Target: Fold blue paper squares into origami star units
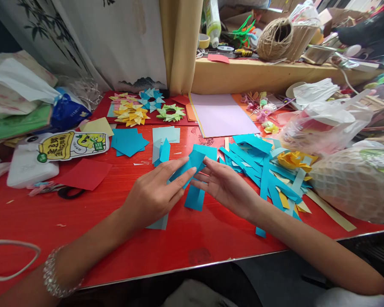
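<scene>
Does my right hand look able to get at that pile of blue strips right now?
Probably yes: the blue strips lie just beside your right hand with nothing seen between, though its fingers would likely have to leave the held blue paper first.

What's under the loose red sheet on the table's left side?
Partly under the red sheet: a black loop, probably a scissors handle, sticking out at its lower edge. Whatever it joins is covered, as is anything else beneath; can't tell.
</scene>
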`<state>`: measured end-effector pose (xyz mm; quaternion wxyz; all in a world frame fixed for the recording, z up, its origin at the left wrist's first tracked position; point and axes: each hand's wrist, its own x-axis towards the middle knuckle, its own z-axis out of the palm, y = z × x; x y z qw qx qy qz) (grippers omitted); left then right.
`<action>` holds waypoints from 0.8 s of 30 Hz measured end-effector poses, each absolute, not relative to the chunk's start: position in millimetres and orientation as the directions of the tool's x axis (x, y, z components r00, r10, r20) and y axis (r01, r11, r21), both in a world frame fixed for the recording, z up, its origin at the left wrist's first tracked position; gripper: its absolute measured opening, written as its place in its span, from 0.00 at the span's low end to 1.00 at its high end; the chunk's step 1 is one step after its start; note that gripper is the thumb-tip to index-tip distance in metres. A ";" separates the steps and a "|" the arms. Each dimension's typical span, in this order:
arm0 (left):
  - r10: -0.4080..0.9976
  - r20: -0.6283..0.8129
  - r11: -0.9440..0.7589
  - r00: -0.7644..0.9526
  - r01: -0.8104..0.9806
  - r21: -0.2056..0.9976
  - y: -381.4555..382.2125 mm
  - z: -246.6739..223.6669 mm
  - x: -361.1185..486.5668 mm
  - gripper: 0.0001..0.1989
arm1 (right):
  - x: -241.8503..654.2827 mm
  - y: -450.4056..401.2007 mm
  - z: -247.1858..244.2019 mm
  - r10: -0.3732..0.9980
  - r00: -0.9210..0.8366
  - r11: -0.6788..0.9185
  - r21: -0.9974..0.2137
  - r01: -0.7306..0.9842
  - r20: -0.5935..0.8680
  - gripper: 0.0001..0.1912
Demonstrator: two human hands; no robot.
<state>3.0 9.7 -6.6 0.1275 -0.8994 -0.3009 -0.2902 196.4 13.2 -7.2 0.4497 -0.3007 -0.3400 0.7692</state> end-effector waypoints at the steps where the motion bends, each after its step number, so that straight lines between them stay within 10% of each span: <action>1: 0.467 0.590 -0.783 0.659 0.618 -0.071 10.0 -6.4 2.8 0.18 | 196.1 11.8 -7.2 0.889 -0.428 -0.382 -0.777 -0.500 -0.162 0.06; 6: 0.486 0.554 -0.791 0.676 0.610 -0.051 9.8 -4.5 3.3 0.16 | 196.3 8.1 -5.0 0.909 -0.383 -0.337 -0.828 -0.448 -0.163 0.07; 11: 0.589 0.545 -0.794 0.597 0.551 0.255 4.2 3.3 7.2 0.13 | 197.5 8.2 -4.9 0.966 -0.256 -0.102 -0.973 -0.208 -0.047 0.11; 17: 0.905 0.287 -0.422 0.314 0.580 0.697 4.2 18.9 12.3 0.12 | 195.1 3.4 -4.6 0.968 -0.251 0.005 -0.995 -0.101 0.031 0.09; 24: 0.937 0.049 -0.243 0.345 0.546 0.802 4.6 13.1 14.9 0.13 | 193.8 2.5 -1.5 0.971 -0.239 0.018 -1.000 -0.004 0.018 0.15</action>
